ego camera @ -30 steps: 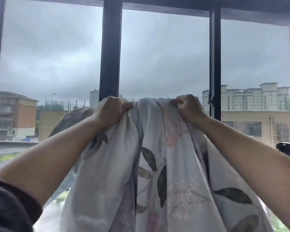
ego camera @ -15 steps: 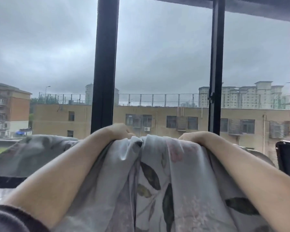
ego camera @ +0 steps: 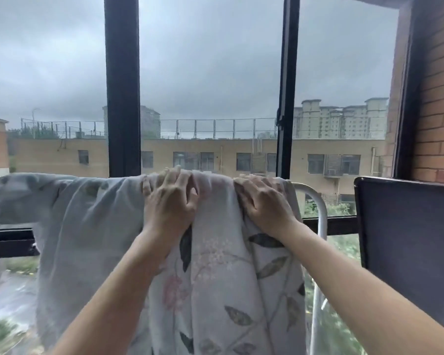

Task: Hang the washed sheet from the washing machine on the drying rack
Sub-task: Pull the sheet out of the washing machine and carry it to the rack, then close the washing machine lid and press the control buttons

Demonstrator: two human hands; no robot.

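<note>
left hand [ego camera: 169, 201] fingers curled, bunching sheet [ego camera: 215, 278]; right hand [ego camera: 264, 201] spread flat, pinning it on rack [ego camera: 319, 201] so it won't slip.

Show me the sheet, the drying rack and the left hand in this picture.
sheet [ego camera: 215, 290]: head view, flowered cloth, lower middle.
drying rack [ego camera: 322, 213]: head view, bare white tube at right.
left hand [ego camera: 172, 203]: head view, back of the hand.

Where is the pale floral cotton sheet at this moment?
Head view, centre: the pale floral sheet hangs over the white metal drying rack before the window, left hand gripping and right hand pressing its top fold.
</note>
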